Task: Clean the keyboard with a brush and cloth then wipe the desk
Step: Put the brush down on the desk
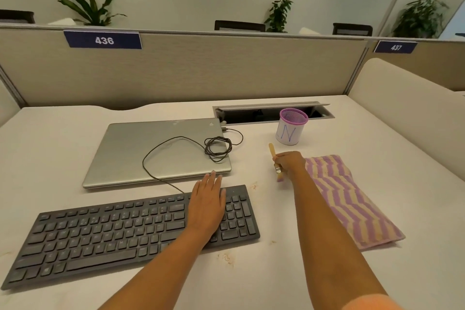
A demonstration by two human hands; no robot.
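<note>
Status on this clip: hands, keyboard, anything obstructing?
Left hand flat on keyboard. Right hand grips brush, off the keys. Cloth lies to the right. Cable coiled on laptop, not blocking.

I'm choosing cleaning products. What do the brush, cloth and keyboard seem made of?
Brush: pale handle, probably bare wood, with a shiny metal band.
Cloth: soft matte fabric, limp, purple-and-tan zigzag stripes.
Keyboard: matte black, likely plastic, moulded keys.
</note>
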